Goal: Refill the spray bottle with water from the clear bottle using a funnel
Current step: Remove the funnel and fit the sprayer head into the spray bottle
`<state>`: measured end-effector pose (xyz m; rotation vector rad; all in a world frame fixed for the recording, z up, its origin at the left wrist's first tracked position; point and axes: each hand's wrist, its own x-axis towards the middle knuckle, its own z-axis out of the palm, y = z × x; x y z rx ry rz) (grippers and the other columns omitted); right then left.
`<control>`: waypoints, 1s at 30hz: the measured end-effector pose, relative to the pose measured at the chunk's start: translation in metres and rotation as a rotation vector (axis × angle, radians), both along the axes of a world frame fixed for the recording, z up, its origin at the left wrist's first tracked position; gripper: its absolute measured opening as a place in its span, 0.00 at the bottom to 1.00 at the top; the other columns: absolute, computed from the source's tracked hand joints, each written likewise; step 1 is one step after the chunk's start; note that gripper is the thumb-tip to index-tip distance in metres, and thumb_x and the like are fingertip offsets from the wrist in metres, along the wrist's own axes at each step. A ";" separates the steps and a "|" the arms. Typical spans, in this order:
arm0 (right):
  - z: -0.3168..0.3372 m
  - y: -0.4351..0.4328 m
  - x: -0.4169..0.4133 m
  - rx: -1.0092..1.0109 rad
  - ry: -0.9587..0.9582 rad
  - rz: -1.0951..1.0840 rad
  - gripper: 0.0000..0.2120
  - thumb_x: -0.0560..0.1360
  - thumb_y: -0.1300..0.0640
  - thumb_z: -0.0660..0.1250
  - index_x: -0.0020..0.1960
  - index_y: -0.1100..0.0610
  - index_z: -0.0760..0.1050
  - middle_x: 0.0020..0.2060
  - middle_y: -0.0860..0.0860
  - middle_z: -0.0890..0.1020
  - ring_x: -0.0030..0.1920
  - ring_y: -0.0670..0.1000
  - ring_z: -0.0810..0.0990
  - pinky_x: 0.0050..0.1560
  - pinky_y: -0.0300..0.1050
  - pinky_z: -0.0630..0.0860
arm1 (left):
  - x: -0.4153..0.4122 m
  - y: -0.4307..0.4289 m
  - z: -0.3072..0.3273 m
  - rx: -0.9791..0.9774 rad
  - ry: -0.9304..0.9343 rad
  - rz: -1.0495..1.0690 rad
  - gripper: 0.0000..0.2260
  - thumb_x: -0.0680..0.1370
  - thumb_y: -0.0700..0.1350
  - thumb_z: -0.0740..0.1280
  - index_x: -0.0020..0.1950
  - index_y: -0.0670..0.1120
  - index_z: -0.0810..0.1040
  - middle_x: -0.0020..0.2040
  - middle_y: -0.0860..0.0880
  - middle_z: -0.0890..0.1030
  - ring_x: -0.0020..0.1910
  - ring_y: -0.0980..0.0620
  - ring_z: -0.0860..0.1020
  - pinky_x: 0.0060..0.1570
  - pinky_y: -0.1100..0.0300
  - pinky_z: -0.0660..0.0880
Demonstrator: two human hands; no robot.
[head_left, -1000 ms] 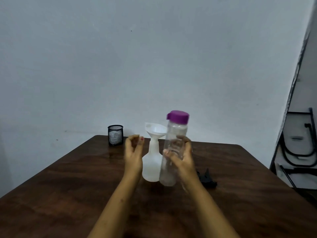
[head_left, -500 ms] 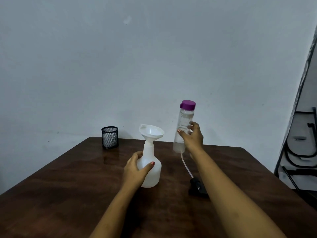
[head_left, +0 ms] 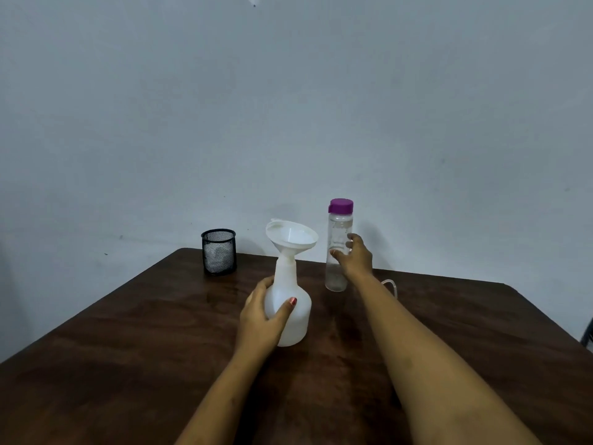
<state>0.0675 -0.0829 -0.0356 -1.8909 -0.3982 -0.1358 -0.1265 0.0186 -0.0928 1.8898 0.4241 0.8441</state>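
While left hand [head_left: 261,319] steadies spray bottle [head_left: 290,311], right hand [head_left: 354,256] holds clear bottle [head_left: 337,248].

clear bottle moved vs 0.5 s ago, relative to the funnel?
Yes. The clear bottle has come down: its purple cap was well above the funnel rim, and now its base stands on or near the table, in the right hand.

Bare forearms, red-painted thumbnail

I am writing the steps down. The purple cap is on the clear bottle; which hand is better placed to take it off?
Probably the left hand. The right hand grips the clear bottle mid-body, below the purple cap. The left only steadies the spray bottle, which stands on the table.
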 end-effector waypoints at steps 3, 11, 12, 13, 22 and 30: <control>-0.002 0.007 0.010 0.011 0.016 -0.013 0.28 0.74 0.58 0.69 0.71 0.55 0.62 0.68 0.56 0.72 0.66 0.59 0.72 0.66 0.56 0.70 | 0.002 0.002 -0.003 0.004 -0.015 0.009 0.23 0.72 0.53 0.70 0.66 0.56 0.69 0.58 0.57 0.69 0.54 0.55 0.71 0.49 0.61 0.67; -0.007 0.013 0.020 -0.012 -0.020 -0.017 0.29 0.75 0.57 0.68 0.73 0.57 0.61 0.69 0.57 0.71 0.68 0.60 0.70 0.67 0.56 0.68 | 0.003 0.005 -0.004 0.015 -0.021 -0.013 0.24 0.73 0.52 0.70 0.67 0.55 0.68 0.59 0.57 0.69 0.56 0.55 0.71 0.51 0.61 0.68; -0.007 0.013 0.019 -0.038 -0.040 -0.020 0.30 0.75 0.57 0.68 0.73 0.58 0.60 0.69 0.58 0.71 0.68 0.61 0.70 0.68 0.57 0.68 | 0.002 0.005 -0.004 0.014 -0.023 -0.017 0.24 0.73 0.52 0.70 0.67 0.54 0.68 0.60 0.57 0.69 0.56 0.55 0.71 0.52 0.61 0.68; -0.007 0.013 0.018 -0.079 -0.059 -0.036 0.32 0.75 0.56 0.68 0.73 0.59 0.59 0.70 0.58 0.69 0.69 0.61 0.68 0.68 0.57 0.65 | 0.002 0.004 -0.003 0.013 -0.023 -0.019 0.25 0.73 0.52 0.70 0.68 0.54 0.67 0.60 0.57 0.69 0.57 0.55 0.71 0.53 0.61 0.68; 0.035 -0.010 -0.067 0.649 -0.272 -0.255 0.11 0.77 0.57 0.64 0.59 0.54 0.71 0.55 0.53 0.75 0.52 0.52 0.76 0.48 0.44 0.74 | -0.005 0.005 0.006 0.019 -0.011 -0.076 0.23 0.72 0.50 0.71 0.65 0.51 0.72 0.61 0.53 0.71 0.61 0.53 0.70 0.58 0.56 0.68; 0.068 -0.027 -0.135 0.027 -0.071 0.586 0.29 0.65 0.33 0.65 0.64 0.42 0.70 0.64 0.47 0.72 0.64 0.50 0.72 0.63 0.52 0.73 | -0.011 -0.004 0.008 0.029 0.038 -0.137 0.26 0.66 0.58 0.69 0.63 0.55 0.74 0.58 0.53 0.71 0.61 0.50 0.69 0.61 0.46 0.70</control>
